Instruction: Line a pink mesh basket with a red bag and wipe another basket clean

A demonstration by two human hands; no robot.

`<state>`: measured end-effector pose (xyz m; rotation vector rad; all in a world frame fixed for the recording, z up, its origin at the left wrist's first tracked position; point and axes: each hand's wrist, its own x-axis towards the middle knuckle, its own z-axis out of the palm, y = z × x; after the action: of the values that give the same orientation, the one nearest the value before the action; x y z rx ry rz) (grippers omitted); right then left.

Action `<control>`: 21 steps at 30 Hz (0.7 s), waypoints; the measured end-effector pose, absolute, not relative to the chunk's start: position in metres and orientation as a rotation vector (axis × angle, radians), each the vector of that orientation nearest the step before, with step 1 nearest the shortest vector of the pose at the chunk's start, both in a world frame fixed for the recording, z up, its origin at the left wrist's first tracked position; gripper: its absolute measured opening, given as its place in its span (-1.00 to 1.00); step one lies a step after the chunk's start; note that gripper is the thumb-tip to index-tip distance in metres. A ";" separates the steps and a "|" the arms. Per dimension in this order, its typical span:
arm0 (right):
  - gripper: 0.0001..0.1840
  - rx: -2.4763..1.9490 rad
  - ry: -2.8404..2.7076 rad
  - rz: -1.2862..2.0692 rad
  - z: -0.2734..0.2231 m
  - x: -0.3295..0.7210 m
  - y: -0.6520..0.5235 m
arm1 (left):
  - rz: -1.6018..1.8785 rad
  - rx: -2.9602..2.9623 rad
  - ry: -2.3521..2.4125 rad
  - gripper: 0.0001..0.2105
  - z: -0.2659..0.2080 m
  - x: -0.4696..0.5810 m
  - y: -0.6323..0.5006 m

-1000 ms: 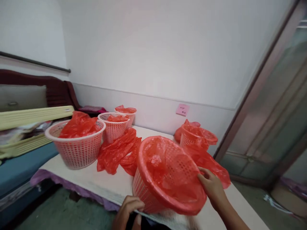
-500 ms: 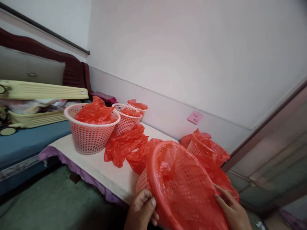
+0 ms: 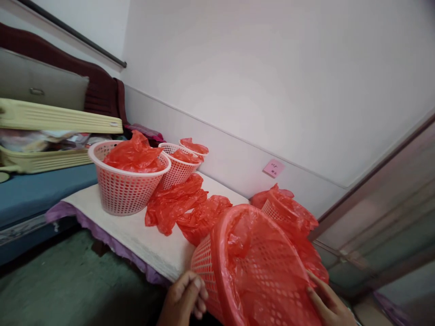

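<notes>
A white perforated plastic basket [image 3: 203,262], tilted with its mouth towards me, stands at the near edge of the bed-like surface. A red plastic bag [image 3: 268,271] lines it and is folded over its rim. My right hand [image 3: 329,302] grips the bag-covered rim at the right, thumb on the inside. Beside the basket's left wall is my left hand [image 3: 185,296], fingers curled and thumb against them, with nothing visible in it. Loose red bags [image 3: 176,201] lie crumpled just behind. Further right, another basket [image 3: 272,209] is partly covered by red plastic.
At the left stands a basket [image 3: 127,192] with a red bag inside; two more baskets [image 3: 183,172] are behind it. An open yellow suitcase [image 3: 61,115] lies on the blue bed. A pink note [image 3: 273,168] is on the wall, and a sliding door [image 3: 384,217] is at right.
My left hand has come off the bag-covered rim and moved left and down. More of the basket's left wall shows. My right hand stays on the rim, and the view has shifted slightly.
</notes>
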<state>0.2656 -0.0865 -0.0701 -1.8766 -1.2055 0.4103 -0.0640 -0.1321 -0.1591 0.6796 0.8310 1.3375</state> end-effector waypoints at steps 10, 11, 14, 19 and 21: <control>-0.13 -1.824 -1.212 0.338 -0.078 0.263 -0.087 | 1.587 0.705 0.867 -0.50 -0.094 -0.077 -0.069; -0.15 -1.813 -1.221 0.326 -0.080 0.264 -0.087 | 1.589 0.713 0.843 -0.51 -0.095 -0.073 -0.068; -0.23 -1.807 -1.264 0.275 -0.084 0.265 -0.087 | 1.595 0.702 0.781 -0.59 -0.104 -0.063 -0.070; -0.21 -1.815 -1.285 0.280 -0.080 0.262 -0.084 | 1.602 0.684 0.748 -0.68 -0.117 -0.059 -0.073; -0.22 -1.812 -1.270 0.290 -0.077 0.261 -0.081 | 1.598 0.692 0.739 -0.70 -0.119 -0.058 -0.072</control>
<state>0.2614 -0.0814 -0.0769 -1.8117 -1.2703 0.2897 -0.0577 -0.0720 -0.1193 0.6921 0.7389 1.5976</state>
